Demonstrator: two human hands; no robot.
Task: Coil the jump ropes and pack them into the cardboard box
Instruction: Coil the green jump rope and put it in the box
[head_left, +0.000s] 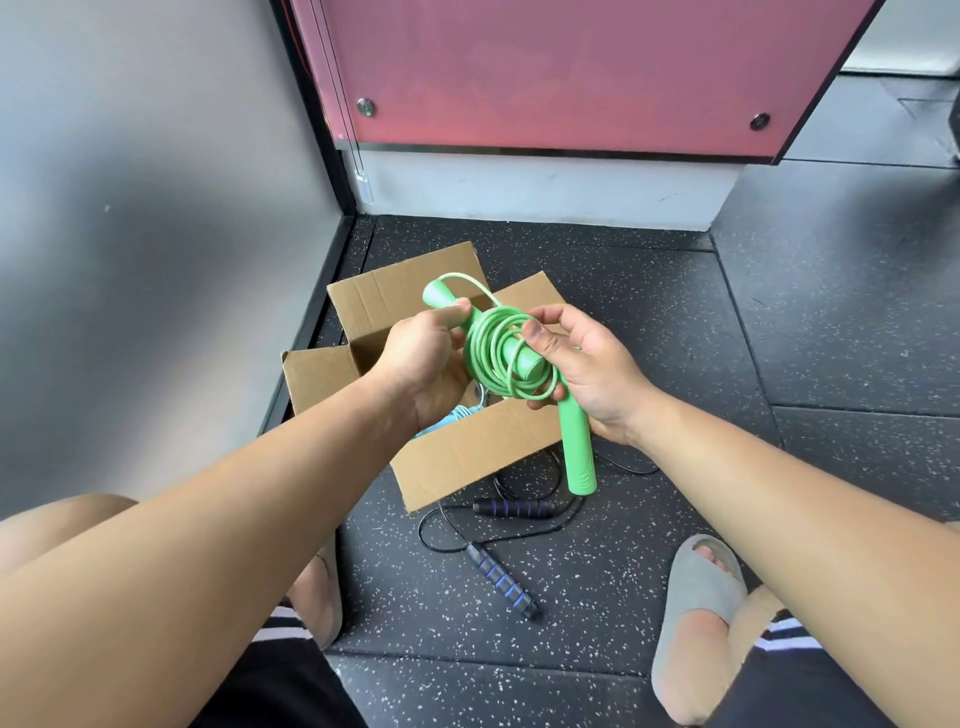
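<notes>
Left hand (423, 358) gripping one stiff handle, right hand (587, 364) pinching green jump rope (498, 353) coil mid-frame; light, springy; better clamped across loops.

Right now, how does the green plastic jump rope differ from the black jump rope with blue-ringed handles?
The green plastic jump rope is coiled in loops; the black jump rope with blue-ringed handles sprawls loose. The green one is held above the cardboard box by the left hand and right hand; the black one lies untouched on the speckled floor. Green handles look smooth; black ones ribbed. Neither is packed.
</notes>
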